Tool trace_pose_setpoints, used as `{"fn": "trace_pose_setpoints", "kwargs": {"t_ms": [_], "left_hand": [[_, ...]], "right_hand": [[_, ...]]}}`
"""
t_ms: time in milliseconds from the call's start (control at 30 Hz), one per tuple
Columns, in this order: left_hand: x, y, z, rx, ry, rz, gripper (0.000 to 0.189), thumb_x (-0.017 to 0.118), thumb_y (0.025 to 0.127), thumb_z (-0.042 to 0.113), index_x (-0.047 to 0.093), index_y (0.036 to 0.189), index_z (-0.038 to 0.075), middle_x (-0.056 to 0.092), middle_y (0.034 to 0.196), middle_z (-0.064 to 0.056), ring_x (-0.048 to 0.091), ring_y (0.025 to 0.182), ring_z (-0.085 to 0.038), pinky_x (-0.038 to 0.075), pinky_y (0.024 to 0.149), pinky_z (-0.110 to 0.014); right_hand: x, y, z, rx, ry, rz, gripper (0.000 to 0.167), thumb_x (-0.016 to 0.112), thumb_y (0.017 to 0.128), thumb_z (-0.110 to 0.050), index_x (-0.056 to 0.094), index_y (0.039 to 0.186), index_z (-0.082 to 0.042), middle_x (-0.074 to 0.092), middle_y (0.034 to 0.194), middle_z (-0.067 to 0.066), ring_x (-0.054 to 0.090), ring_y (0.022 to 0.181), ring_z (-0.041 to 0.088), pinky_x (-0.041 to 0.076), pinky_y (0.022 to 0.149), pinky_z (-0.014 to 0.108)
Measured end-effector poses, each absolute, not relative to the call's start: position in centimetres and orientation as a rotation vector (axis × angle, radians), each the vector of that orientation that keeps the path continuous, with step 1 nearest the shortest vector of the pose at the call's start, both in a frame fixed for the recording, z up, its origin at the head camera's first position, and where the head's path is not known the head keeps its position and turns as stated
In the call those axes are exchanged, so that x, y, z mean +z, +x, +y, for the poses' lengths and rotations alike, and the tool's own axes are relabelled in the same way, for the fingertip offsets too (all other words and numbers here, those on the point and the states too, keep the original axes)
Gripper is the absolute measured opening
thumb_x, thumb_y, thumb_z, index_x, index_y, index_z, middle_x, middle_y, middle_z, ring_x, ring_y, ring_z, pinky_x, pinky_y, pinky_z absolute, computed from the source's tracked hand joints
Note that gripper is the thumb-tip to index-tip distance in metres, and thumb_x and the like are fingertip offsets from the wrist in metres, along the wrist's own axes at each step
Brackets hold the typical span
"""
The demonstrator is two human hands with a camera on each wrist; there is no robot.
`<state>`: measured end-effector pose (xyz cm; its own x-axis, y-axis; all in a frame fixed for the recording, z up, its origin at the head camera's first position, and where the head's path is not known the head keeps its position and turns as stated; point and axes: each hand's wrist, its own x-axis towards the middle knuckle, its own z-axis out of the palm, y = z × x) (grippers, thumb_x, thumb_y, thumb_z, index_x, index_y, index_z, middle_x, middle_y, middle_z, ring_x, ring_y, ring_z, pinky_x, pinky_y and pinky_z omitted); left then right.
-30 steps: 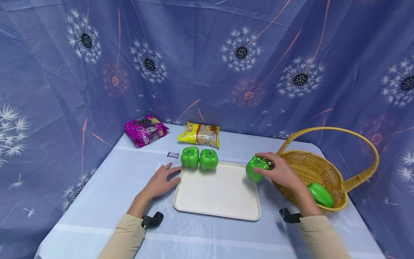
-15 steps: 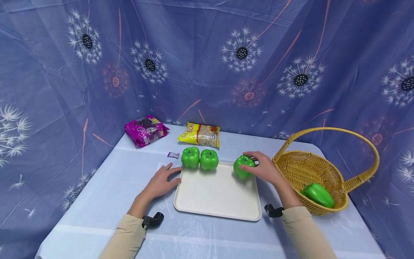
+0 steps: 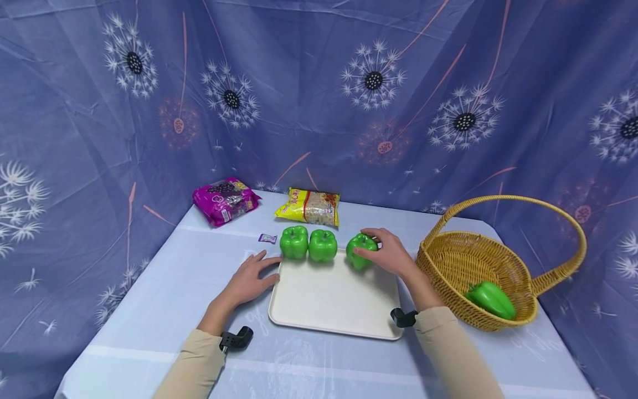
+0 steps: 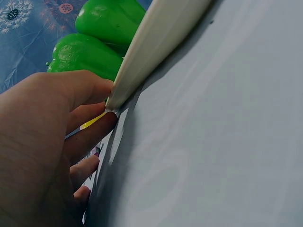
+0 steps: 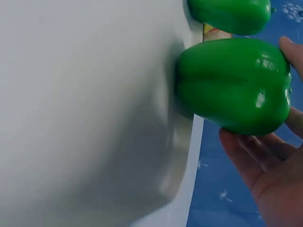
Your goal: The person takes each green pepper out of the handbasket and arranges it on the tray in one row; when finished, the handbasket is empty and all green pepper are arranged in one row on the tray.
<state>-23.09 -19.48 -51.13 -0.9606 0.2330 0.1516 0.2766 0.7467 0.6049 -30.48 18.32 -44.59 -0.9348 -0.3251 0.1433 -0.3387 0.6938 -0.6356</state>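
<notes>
My right hand [image 3: 391, 256] grips a green bell pepper [image 3: 361, 252] from its right side, at the back right of the white tray [image 3: 331, 302]. In the right wrist view the held bell pepper [image 5: 232, 85] is against or just over the tray's back edge, with thumb and fingers on its stem end. Two more green bell peppers, one left [image 3: 294, 243] and one right [image 3: 323, 246], stand side by side at the tray's back left. My left hand [image 3: 251, 281] rests by the tray's left edge, thumb and forefinger touching the rim [image 4: 130, 71], fingers loosely extended.
A wicker basket [image 3: 468, 246] with a tall handle stands right of the tray, a green pepper [image 3: 492, 300] lying in it. Behind the tray are a yellow snack bag [image 3: 309, 207], a purple bag [image 3: 225, 202] and a small wrapped candy [image 3: 267, 238]. A patterned blue cloth [image 3: 299, 111] hangs behind.
My right hand has carried the bell pepper leftward and slightly back, from the tray's right edge toward the two standing peppers. The left hand and tray have stayed put.
</notes>
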Motion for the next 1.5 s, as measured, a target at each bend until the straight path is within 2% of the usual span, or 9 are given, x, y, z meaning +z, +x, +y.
{"fn": "trace_pose_setpoints", "kwargs": {"t_ms": [233, 500, 667, 767, 867, 1067, 1233, 1500], "left_hand": [[-51.0, -23.0, -19.6, -1.009, -0.423, -2.867, 0.047, 0.063, 0.091, 0.037, 0.059, 0.134, 0.021, 0.038, 0.146, -0.022, 0.026, 0.137, -0.043, 0.017, 0.11, -0.06], [-50.9, -22.9, -19.3, -0.998, -0.414, -2.88, 0.047, 0.063, 0.091, 0.038, 0.058, 0.135, 0.021, 0.037, 0.147, -0.023, 0.026, 0.136, -0.046, 0.018, 0.109, -0.062], [-50.8, -22.9, -19.3, -0.996, -0.43, -2.868, 0.047, 0.063, 0.091, 0.037, 0.058, 0.134, 0.02, 0.038, 0.146, -0.023, 0.027, 0.137, -0.045, 0.017, 0.11, -0.061], [-50.7, -22.9, -19.3, -0.997, -0.431, -2.866, 0.047, 0.063, 0.091, 0.037, 0.058, 0.135, 0.02, 0.038, 0.146, -0.024, 0.026, 0.137, -0.045, 0.017, 0.11, -0.061], [-50.7, -22.9, -19.4, -0.999, -0.427, -2.875, 0.047, 0.063, 0.091, 0.037, 0.058, 0.135, 0.021, 0.037, 0.147, -0.023, 0.025, 0.137, -0.046, 0.017, 0.11, -0.062], [-51.1, -23.0, -19.4, -1.001, -0.421, -2.88, 0.048, 0.062, 0.091, 0.038, 0.058, 0.135, 0.021, 0.037, 0.147, -0.023, 0.025, 0.137, -0.045, 0.017, 0.11, -0.061], [-51.2, -23.1, -19.5, -0.998, -0.414, -2.878, 0.048, 0.062, 0.091, 0.04, 0.058, 0.135, 0.022, 0.037, 0.147, -0.023, 0.025, 0.137, -0.045, 0.018, 0.11, -0.061], [-51.1, -23.0, -19.5, -0.999, -0.442, -2.868, 0.048, 0.062, 0.091, 0.039, 0.058, 0.135, 0.02, 0.038, 0.146, -0.023, 0.027, 0.137, -0.044, 0.017, 0.11, -0.061]], "right_hand": [[-44.8, -30.9, 16.8, 1.1, 0.521, -2.838, 0.07, 0.07, 0.076, -0.063, 0.059, 0.131, -0.02, 0.055, 0.127, 0.008, 0.057, 0.108, 0.029, 0.05, 0.085, 0.048], [-44.9, -30.4, 16.3, 1.07, 0.49, -2.862, 0.075, 0.069, 0.073, -0.067, 0.056, 0.134, -0.025, 0.053, 0.126, 0.006, 0.053, 0.107, 0.026, 0.047, 0.085, 0.048], [-44.4, -30.0, 17.0, 1.139, 0.613, -2.885, 0.07, 0.076, 0.078, -0.046, 0.05, 0.139, -0.022, 0.052, 0.13, 0.006, 0.053, 0.109, 0.025, 0.05, 0.083, 0.044], [-44.4, -30.0, 17.2, 1.202, 0.685, -2.904, 0.075, 0.08, 0.078, -0.032, 0.045, 0.142, -0.02, 0.051, 0.131, 0.006, 0.054, 0.109, 0.026, 0.052, 0.082, 0.041], [-44.6, -30.0, 17.1, 1.246, 0.712, -2.913, 0.079, 0.083, 0.076, -0.026, 0.042, 0.144, -0.019, 0.05, 0.133, 0.009, 0.054, 0.11, 0.027, 0.052, 0.084, 0.04], [-45.0, -29.8, 16.6, 1.264, 0.676, -2.91, 0.086, 0.086, 0.072, -0.032, 0.039, 0.141, -0.018, 0.046, 0.138, 0.007, 0.053, 0.113, 0.03, 0.05, 0.088, 0.044], [-45.3, -29.7, 16.3, 1.226, 0.617, -2.907, 0.085, 0.086, 0.07, -0.037, 0.038, 0.138, -0.019, 0.046, 0.138, 0.003, 0.053, 0.11, 0.029, 0.049, 0.086, 0.045], [-45.5, -29.4, 15.9, 1.213, 0.526, -2.894, 0.086, 0.086, 0.069, -0.041, 0.039, 0.137, -0.02, 0.045, 0.138, 0.003, 0.053, 0.109, 0.028, 0.049, 0.087, 0.044]]}}
